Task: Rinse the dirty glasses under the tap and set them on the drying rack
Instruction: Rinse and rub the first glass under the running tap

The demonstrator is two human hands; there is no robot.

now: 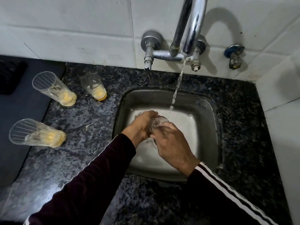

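Both hands hold one clear glass [158,122] over the steel sink [204,111]. My left hand [142,125] wraps its side, and my right hand [170,143] grips it from the near side. Water from the chrome tap [193,26] falls in a thin stream [176,91] onto the glass rim. Three dirty ribbed glasses with yellow residue stand on the granite counter to the left: one far left [53,88], one nearer the sink [95,86], one closer to me [35,133].
A dark mat or tray [21,114] lies at the left edge of the speckled counter [90,151]. White tiled wall runs behind and to the right. A second small valve [234,56] sticks out right of the tap.
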